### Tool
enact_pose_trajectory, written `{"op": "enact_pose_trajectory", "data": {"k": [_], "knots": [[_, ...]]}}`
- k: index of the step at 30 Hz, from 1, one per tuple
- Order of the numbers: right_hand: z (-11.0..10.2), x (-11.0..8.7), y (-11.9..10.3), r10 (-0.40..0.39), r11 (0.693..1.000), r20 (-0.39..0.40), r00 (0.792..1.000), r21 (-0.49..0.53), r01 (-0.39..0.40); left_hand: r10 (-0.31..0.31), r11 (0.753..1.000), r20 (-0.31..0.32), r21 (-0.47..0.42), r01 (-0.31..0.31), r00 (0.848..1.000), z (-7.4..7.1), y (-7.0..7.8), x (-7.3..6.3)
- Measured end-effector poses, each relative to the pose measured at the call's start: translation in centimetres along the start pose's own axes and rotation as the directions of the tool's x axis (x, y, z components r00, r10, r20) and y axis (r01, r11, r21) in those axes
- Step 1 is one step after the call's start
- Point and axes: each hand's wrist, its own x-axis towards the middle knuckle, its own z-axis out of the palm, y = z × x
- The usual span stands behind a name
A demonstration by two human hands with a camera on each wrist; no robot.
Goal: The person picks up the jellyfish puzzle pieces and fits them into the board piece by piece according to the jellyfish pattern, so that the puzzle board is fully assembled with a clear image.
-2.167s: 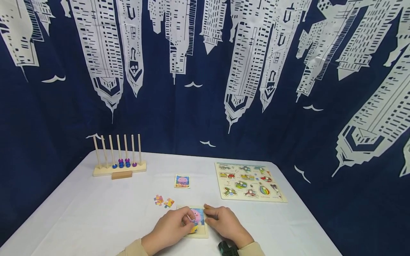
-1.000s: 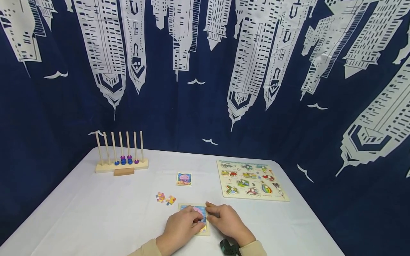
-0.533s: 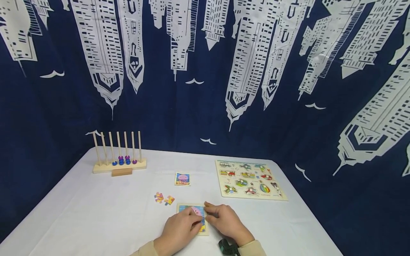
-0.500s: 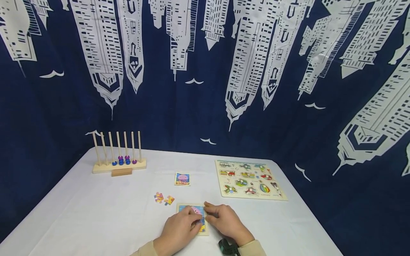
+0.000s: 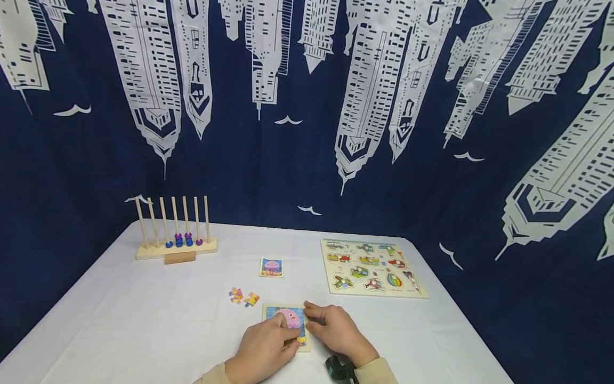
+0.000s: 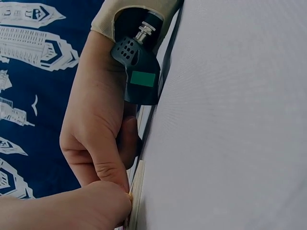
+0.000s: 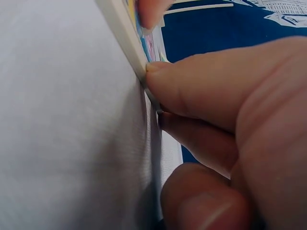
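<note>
A small jigsaw puzzle in a pale wooden tray (image 5: 307, 349) lies near the front of the table in the head view. Its picture has a pink, octopus-like creature (image 5: 291, 318) over blue and yellow. My left hand (image 5: 266, 344) covers the lower left of the picture, fingertips down on the pieces, with a gap showing between thumb and fingers. At the tray's right edge, my right hand (image 5: 338, 330) grips with thumb and finger; in the right wrist view the thumb (image 7: 165, 81) lies against the wooden edge (image 7: 124, 36). Two loose jigsaw pieces (image 5: 251, 300) (image 5: 236, 295) lie beyond the tray.
A small picture card (image 5: 271, 268) with the same creature lies behind the tray. At back left stands a wooden bead abacus (image 5: 177, 249) with a wooden block (image 5: 179, 258) before it. A peg puzzle board (image 5: 371, 266) lies at back right. A patterned dark blue curtain (image 5: 240, 176) hangs behind.
The piece that my left hand held between its fingers 2.2 s ago now lies in the tray. My left hand has since drawn slightly back, uncovering more pink; my right hand stays at the edge.
</note>
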Motion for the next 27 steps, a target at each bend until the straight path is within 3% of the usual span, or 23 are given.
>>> {"op": "enact_pose_trajectory", "data": {"k": [9,13,17,21,27], "knots": [[0.02,0.06,0.06,-0.003,1.0,-0.009,1.0,-0.005,0.003,-0.013,1.0,-0.017,-0.01,0.012,1.0,0.21,-0.08,0.1],[0.11,0.11,0.09,-0.007,1.0,-0.009,1.0,-0.006,0.007,-0.038,0.999,-0.061,-0.032,0.036,0.997,0.1,-0.02,0.21],[0.11,0.18,0.06,-0.002,1.0,-0.008,1.0,-0.007,0.002,-0.027,0.999,-0.096,-0.025,0.025,0.995,-0.09,0.01,0.23],[0.08,0.16,0.01,0.005,1.0,-0.008,1.0,-0.004,-0.005,-0.015,1.0,-0.087,-0.022,0.013,0.996,-0.1,0.04,0.21],[0.07,0.02,0.03,0.006,1.0,-0.003,1.0,0.005,-0.006,-0.084,0.996,-0.092,-0.052,0.08,0.992,-0.4,-0.27,0.22]]}}
